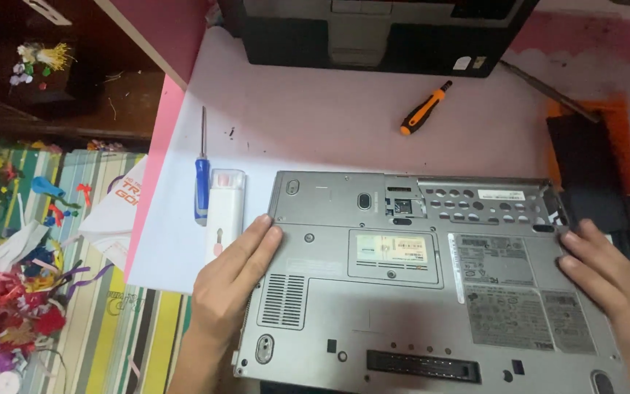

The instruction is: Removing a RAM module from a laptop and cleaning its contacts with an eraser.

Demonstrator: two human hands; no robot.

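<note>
A grey laptop [417,284] lies bottom-up on the pale table [315,109], near the viewer. The left hand [231,277] rests flat and open on its left edge; the right hand [599,273] lies open on the right edge, gripping nothing. The far-right bay looks already emptied, though several screws seem still in place. A blue screwdriver [201,186] lies left, an orange one [424,108] farther off.

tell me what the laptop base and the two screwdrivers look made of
Laptop base: grey, matte, probably painted metal or hard plastic; its dull even sheen leaves that open. Blue screwdriver: glossy plastic handle, thin bright metal shaft. Orange screwdriver: orange and black handle, likely rubbery plastic.
</note>
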